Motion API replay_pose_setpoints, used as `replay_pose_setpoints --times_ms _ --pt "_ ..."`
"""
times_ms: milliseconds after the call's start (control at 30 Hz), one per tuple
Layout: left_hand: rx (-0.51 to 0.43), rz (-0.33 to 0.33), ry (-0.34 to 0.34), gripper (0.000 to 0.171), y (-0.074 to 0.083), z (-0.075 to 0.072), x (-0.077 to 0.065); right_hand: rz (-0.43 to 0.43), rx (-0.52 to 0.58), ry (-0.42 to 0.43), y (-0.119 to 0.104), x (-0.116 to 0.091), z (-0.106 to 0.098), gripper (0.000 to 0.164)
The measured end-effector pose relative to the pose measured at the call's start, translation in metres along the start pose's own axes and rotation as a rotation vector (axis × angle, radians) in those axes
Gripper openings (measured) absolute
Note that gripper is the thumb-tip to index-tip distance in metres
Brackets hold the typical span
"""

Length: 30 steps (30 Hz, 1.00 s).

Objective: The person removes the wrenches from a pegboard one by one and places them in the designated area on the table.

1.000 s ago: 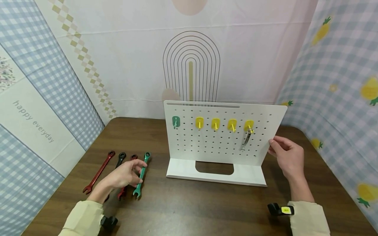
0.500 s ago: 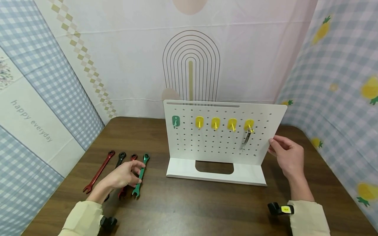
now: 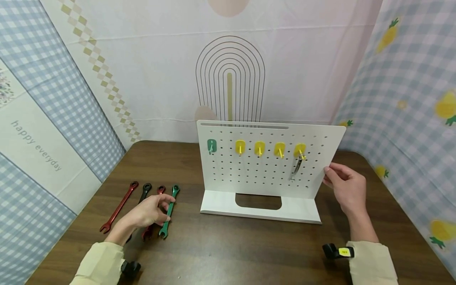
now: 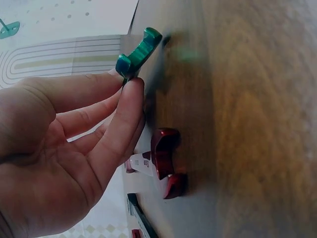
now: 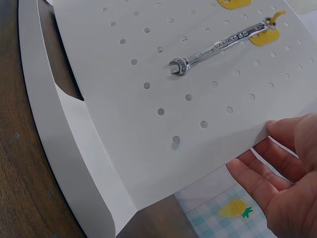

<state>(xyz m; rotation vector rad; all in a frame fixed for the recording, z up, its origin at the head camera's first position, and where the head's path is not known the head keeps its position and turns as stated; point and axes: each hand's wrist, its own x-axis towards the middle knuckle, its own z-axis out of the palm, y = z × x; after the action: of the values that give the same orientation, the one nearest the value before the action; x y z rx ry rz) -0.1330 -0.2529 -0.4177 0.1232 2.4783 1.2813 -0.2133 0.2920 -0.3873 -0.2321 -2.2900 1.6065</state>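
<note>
My left hand [image 3: 147, 211] pinches a green combination wrench [image 3: 164, 229] between thumb and fingers, at the left of the table. In the left wrist view the wrench's open end [image 4: 143, 52] points toward the camera, with its shadow on the wood. A white pegboard [image 3: 228, 174] stands upright at centre right. My right hand [image 3: 349, 190] holds its right edge, the thumb on the front face and the other fingers behind. From the rightmost yellow hook [image 5: 265, 37] hangs a silver wrench [image 5: 223, 45].
Left of the green wrench lie a red wrench [image 4: 166, 163], a black wrench [image 3: 146, 190] and another red wrench [image 3: 119, 208]. The pegboard also bears several yellow hooks [image 3: 240, 147] and a green hook [image 3: 211, 146]. Patterned cloth [image 3: 160, 79] hangs behind the brown table [image 3: 228, 253].
The green wrench has shifted slightly left in my left hand's grip, mostly between the two earlier frames. My right hand stays on the pegboard's edge.
</note>
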Motion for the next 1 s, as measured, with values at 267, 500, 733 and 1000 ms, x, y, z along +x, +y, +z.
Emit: replay_pose_setpoints --times_ms 267,500,733,1000 --pt "0.063 0.008 0.031 0.055 0.000 0.001 0.001 -0.001 -0.013 -0.001 -0.001 0.000 0.000 0.042" --pt "0.166 -0.038 0.086 0.052 0.002 0.005 0.000 0.003 -0.014 -0.006 0.001 0.000 0.000 0.042" --pt "0.237 -0.031 0.118 0.051 0.006 0.006 -0.002 0.004 -0.008 -0.006 0.001 0.000 0.000 0.041" --pt "0.316 0.190 0.226 0.046 0.022 0.003 0.004 0.015 -0.003 0.006 0.001 0.001 0.000 0.040"
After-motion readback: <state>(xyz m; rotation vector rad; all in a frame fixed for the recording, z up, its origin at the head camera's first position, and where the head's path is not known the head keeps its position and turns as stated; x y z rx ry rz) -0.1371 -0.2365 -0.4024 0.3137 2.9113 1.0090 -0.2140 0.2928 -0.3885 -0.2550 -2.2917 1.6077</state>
